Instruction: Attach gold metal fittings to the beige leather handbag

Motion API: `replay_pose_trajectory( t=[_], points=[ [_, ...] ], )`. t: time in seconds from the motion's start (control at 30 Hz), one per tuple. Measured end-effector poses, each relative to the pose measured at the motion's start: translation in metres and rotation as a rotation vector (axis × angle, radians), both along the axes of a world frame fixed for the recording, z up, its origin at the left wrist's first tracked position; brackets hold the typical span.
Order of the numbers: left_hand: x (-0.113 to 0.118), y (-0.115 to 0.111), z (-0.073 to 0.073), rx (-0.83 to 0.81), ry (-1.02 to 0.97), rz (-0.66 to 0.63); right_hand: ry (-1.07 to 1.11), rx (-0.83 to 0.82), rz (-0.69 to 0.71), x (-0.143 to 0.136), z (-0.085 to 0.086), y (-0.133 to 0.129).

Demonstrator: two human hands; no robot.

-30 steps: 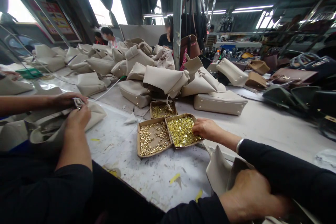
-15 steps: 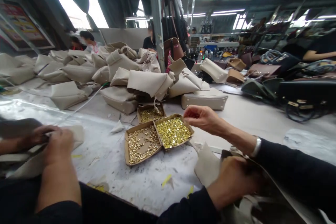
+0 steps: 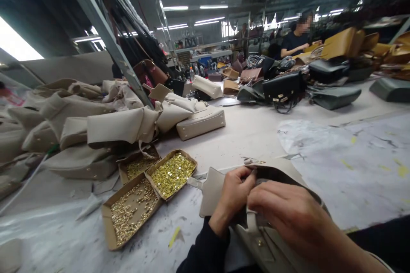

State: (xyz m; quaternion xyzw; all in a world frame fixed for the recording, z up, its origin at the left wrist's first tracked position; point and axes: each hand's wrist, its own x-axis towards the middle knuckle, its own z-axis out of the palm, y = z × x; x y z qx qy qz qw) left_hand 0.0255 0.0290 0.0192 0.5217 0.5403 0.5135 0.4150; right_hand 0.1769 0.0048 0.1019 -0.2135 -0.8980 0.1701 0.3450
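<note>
Cream handbag (image 3: 268,245) lies on the tabletop (image 3: 272,132), left hand (image 3: 235,187) pinching its rim, right hand (image 3: 290,211) curled over its opening, grip hidden. They seem to work the rim; next likely needs steady holding.

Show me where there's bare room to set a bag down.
Probably best: the pale tabletop between the cream bag and the black bag. Another patch, with yellow scraps, lies right of the open bag being worked on. The left is crowded: beige bags pile up behind the cardboard trays.
</note>
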Motion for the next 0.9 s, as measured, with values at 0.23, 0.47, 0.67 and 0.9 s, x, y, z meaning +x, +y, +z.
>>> replay_pose_trajectory(
  t=[0.23,0.47,0.67,0.9],
  points=[
    [0.005,-0.024,0.014,0.058,0.034,0.006,0.387,-0.101,-0.119,0.026,-0.041,0.008],
    [0.018,-0.041,0.017,0.05,0.05,0.118,0.546,-0.261,-0.114,0.027,-0.062,0.012],
    [0.022,-0.049,0.012,0.05,0.089,0.174,0.559,-0.171,-0.123,0.027,-0.078,0.014],
    [0.023,-0.053,0.009,0.057,0.079,0.229,0.524,-0.213,-0.095,0.027,-0.079,0.015]
  ],
)
